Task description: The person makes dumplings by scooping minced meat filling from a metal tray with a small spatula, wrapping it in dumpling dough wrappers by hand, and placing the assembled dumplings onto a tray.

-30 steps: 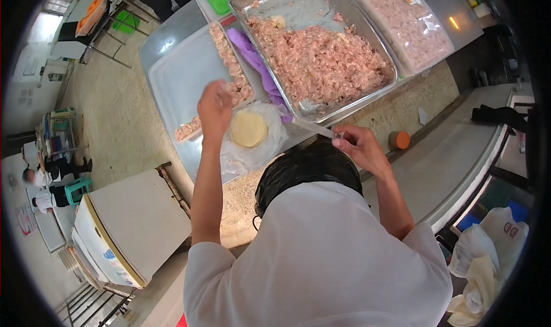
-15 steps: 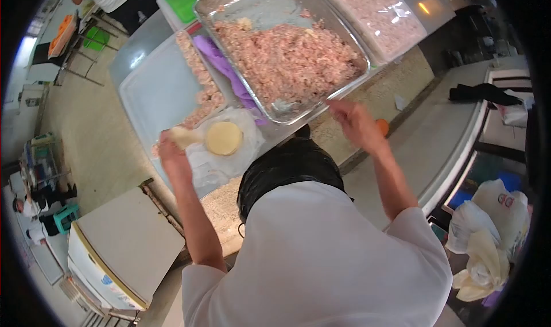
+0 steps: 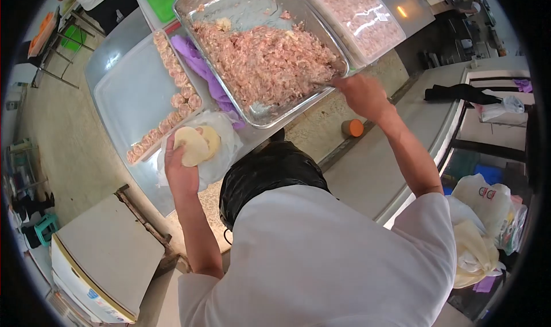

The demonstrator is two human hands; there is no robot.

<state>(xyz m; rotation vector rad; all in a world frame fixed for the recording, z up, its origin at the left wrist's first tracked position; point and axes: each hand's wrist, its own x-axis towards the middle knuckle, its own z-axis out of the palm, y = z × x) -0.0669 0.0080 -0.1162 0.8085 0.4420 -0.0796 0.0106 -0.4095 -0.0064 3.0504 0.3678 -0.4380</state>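
A thin round wrapper [image 3: 191, 145] rests in my left hand [image 3: 180, 167], its fingers curled under it. Just behind it lies a stack of wrappers [image 3: 212, 141] on a clear plastic bag [image 3: 227, 138]. My right hand [image 3: 363, 96] is closed at the near right corner of the metal tray [image 3: 259, 120], gripping a thin utensil whose tip reaches the minced meat [image 3: 270, 63]. Left of the tray, filled dumplings [image 3: 183, 91] line two edges of a translucent tray [image 3: 129, 91].
A purple cloth [image 3: 201, 68] lies between the trays. A lidded container of meat [image 3: 356, 22] stands at the right, a green lid [image 3: 166, 0] at the back. An orange-topped container [image 3: 353, 128] is below the table edge. Another person [image 3: 109, 2] stands at the upper left.
My left hand has picked up one wrapper from the stack and it now lies flat over the fingers. My right hand has moved with the utensil to the meat. The view has shifted.
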